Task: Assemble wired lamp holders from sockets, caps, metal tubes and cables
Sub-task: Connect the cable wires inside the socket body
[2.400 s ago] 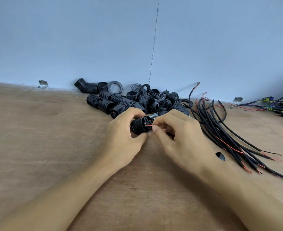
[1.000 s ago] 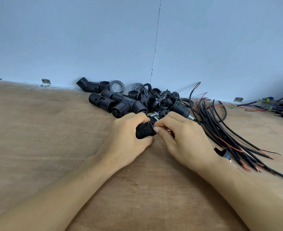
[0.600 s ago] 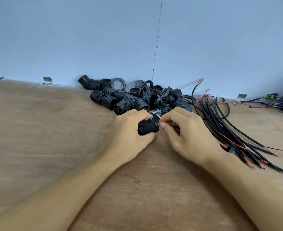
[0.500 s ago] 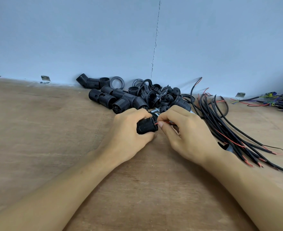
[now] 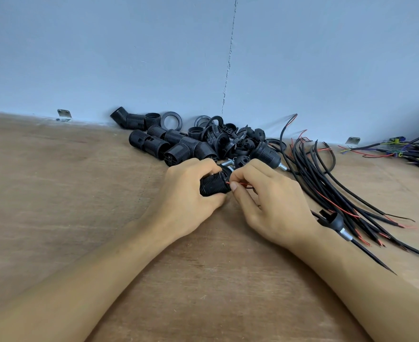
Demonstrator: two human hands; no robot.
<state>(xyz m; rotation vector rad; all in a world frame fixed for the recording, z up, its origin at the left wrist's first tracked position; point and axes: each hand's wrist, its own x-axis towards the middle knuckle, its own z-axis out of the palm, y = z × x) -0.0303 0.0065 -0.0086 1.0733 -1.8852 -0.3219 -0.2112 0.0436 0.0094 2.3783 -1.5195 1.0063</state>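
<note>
My left hand [image 5: 187,193] grips a black ribbed lamp socket [image 5: 213,185] lying on its side just above the wooden table. My right hand [image 5: 270,203] pinches a thin red wire [image 5: 240,184] at the socket's right end; a black wire runs beside it. The cable passes under my right palm, hidden there, and comes out by my wrist through a black cap with a metal tube [image 5: 336,224].
A heap of black sockets, caps and rings [image 5: 193,141] lies against the blue wall behind my hands. A bundle of black and red cables [image 5: 336,186] fans out to the right. More coloured wiring [image 5: 405,150] sits at the far right. Bare wooden table [image 5: 55,193] at the left.
The socket has turned in my left hand: its open end faced me before, now its ribbed side shows. My right fingers stay pinched on the red wire at its end.
</note>
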